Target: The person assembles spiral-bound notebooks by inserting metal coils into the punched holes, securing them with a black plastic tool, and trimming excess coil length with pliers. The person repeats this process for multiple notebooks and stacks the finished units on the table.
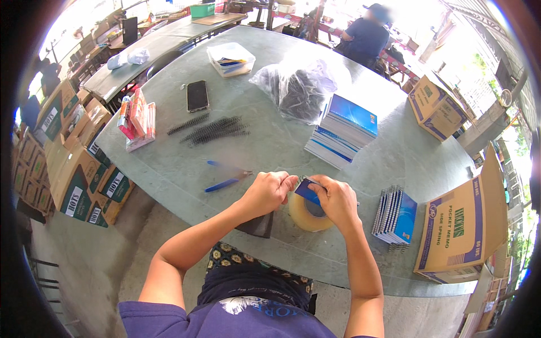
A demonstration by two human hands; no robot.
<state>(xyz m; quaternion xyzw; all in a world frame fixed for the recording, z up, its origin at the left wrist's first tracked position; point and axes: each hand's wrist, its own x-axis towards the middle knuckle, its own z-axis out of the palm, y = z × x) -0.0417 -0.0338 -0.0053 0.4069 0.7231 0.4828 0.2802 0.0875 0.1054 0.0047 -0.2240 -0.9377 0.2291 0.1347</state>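
Note:
My right hand (333, 200) is closed on a small blue-covered notepad (307, 192), thumb on its cover. A dark spiral coil (302, 179) shows at the notepad's upper edge. My left hand (269, 190) is closed, thumb and fingertips pinched at the coil's left end; the exact contact is too small to see. Under the notepad lies a wide roll of clear tape (309, 221). Blue-handled cutting pliers (228, 180) rest open just left of my left hand. Beyond them is a pile of loose black spiral coils (217, 130).
Spiral-bound notepads (395, 214) stand stacked at right, beside an open carton (459, 225). Farther back are a pile of blue-covered pads (342, 129), a clear bag of dark coils (304, 93), a phone (198, 96), a plastic tub (231, 59) and red packets (138, 118). A person (367, 39) sits beyond.

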